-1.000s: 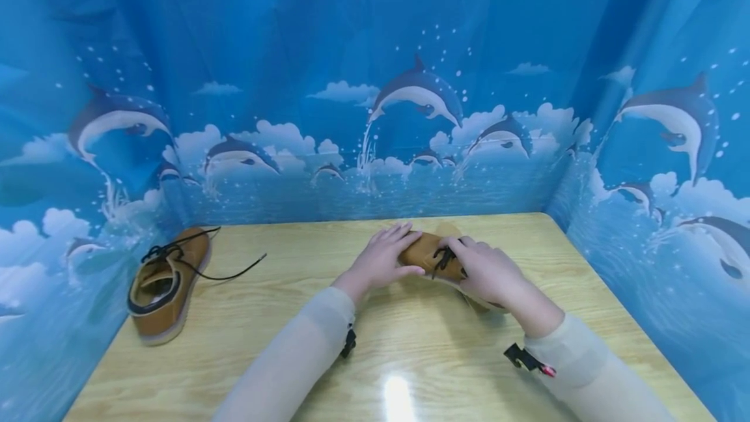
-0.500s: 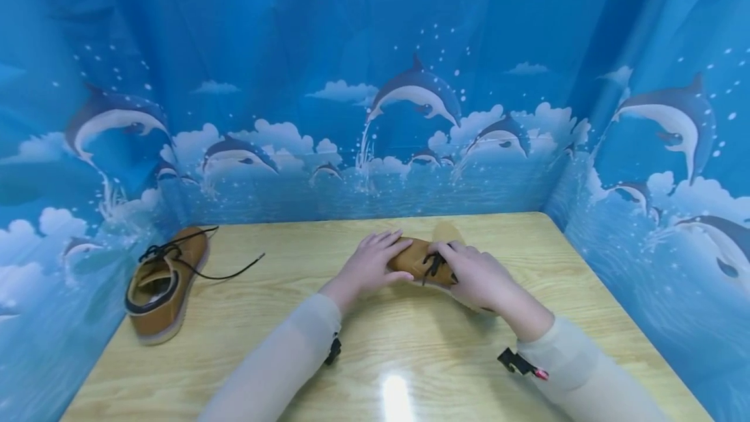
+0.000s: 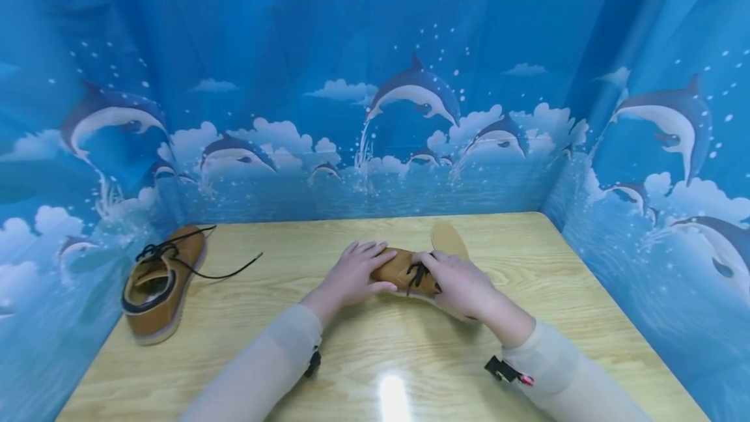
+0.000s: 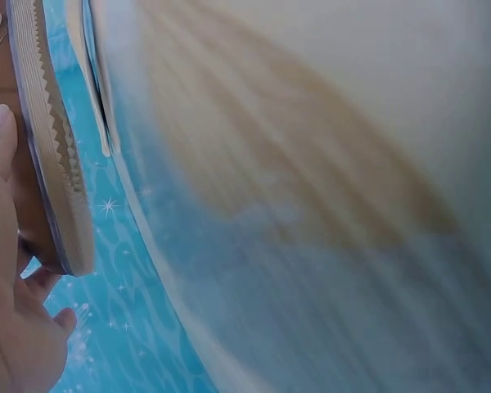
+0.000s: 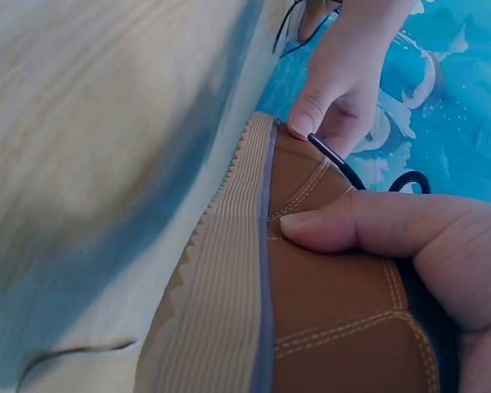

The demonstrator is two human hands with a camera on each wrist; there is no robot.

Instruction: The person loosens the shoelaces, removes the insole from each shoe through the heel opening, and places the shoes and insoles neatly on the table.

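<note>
1. A bright blue curtain [image 3: 281, 38] printed with dolphins, clouds and water encloses the back and both sides.
2. The pale wood-grain surface [image 3: 351, 370] reaches to its foot, with a white glare spot near the front.
3. Two off-white sleeves [image 3: 258, 363] come in from the near edge.
4. A brown shoe with a dark padded collar [image 3: 180, 272] stands far left, toe away, well apart from the hands.
5. The brown stitched shoe with a ribbed cream sole [image 3: 395, 272] is between the hands, right of centre, toe leftward.
6. The right hand [image 3: 459, 282] has its grip closed about this shoe's middle, thumb against the side, hiding much of the rear.
7. The left hand [image 3: 348, 275] has its grip spread just as wide as the toe, thumb on the near side.
8. A tan, flat, round-ended piece [image 3: 450, 241] lies behind, partly blocked by the right hand.
9. Black cord laces [image 3: 418, 273] show beside the right hand; the far-left shoe's black laces [image 3: 155, 251] trail onto the surface.
10. A black plastic buckle [image 3: 498, 367] hangs at the right cuff.
</note>
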